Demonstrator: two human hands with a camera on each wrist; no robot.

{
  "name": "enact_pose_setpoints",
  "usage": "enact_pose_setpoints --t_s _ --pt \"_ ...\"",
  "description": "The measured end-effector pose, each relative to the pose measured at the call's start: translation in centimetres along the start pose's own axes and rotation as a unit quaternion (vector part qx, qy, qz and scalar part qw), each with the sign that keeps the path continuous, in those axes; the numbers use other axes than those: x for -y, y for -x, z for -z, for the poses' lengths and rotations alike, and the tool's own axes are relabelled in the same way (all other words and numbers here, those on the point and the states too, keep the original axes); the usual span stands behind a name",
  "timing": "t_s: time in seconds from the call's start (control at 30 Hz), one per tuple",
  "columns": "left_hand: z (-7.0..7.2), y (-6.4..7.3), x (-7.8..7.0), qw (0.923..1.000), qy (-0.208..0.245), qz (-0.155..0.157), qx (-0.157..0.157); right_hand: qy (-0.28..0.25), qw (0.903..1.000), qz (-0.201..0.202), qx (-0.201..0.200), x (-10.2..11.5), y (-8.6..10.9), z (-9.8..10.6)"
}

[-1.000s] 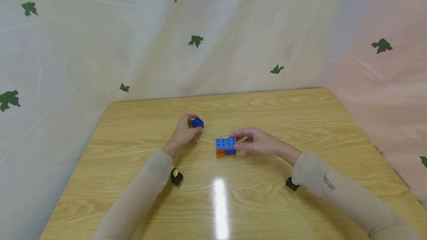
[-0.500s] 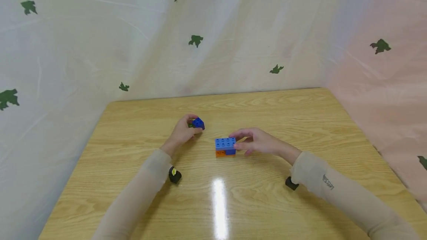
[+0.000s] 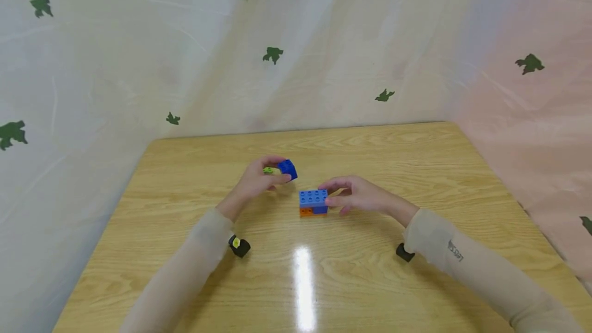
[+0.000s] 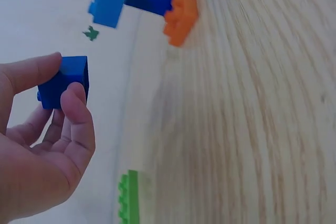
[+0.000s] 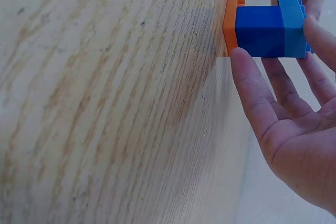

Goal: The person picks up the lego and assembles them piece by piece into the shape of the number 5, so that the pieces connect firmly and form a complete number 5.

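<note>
My left hand (image 3: pixel 253 178) pinches a dark blue toy building brick (image 3: pixel 288 169) between thumb and fingers. In the left wrist view this brick (image 4: pixel 74 72) is up off the table and tilted. A flat lime-green brick (image 4: pixel 131 198) lies on the table behind it, partly hidden by the hand in the head view. To the right stands a small stack: orange flat brick (image 5: pixel 230 27) at the bottom, dark blue brick (image 5: pixel 259 32) in the middle, light blue studded brick (image 3: pixel 313 198) on top. My right hand (image 3: pixel 363 195) holds this stack at its right end, thumb and fingers on opposite sides.
Both hands work over a wood-grain table (image 3: pixel 370 292). A pale cloth wall (image 3: pixel 324 91) with green bird prints rises behind its far edge. Black wrist devices (image 3: pixel 239 246) hang under the sleeves.
My left hand has lifted the dark blue brick and moved it slightly right, toward the stack, away from the lime-green brick. The right hand and the stack have stayed in place.
</note>
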State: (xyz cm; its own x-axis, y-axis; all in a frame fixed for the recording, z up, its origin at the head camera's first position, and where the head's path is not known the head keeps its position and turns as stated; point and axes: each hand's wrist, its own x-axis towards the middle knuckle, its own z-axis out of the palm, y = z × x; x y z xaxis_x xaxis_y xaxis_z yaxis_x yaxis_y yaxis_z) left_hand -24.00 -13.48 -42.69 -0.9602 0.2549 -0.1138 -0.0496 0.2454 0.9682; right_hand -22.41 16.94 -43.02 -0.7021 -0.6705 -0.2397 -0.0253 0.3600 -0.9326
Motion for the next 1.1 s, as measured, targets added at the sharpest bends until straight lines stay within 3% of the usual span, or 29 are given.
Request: enact_pose_setpoints --t_s 0.23,0.43,0.67,0.97,1.1 --pt "-0.4 1.9 -1.7 0.9955 0.040 -0.046 0.073 0.000 1.0000 0.009 0.003 0.0 0.0 0.0" --pt "-1.0 3.1 -2.2 0.9887 0.036 -0.066 0.130 -0.006 0.9999 0.013 0.007 0.0 0.1 0.1" --pt "-1.8 3.5 -1.5 0.9889 0.013 -0.058 0.136 -0.006 0.9998 0.017 0.007 0.0 0.0 0.1" --pt "-2.4 3.4 -0.8 0.9835 -0.018 -0.101 0.149 -0.013 0.9996 0.022 0.007 -0.1 0.0 0.1" --pt "-2.5 3.4 -0.7 0.9833 -0.026 -0.104 0.147 -0.014 0.9997 0.021 0.006 0.0 0.0 0.0"
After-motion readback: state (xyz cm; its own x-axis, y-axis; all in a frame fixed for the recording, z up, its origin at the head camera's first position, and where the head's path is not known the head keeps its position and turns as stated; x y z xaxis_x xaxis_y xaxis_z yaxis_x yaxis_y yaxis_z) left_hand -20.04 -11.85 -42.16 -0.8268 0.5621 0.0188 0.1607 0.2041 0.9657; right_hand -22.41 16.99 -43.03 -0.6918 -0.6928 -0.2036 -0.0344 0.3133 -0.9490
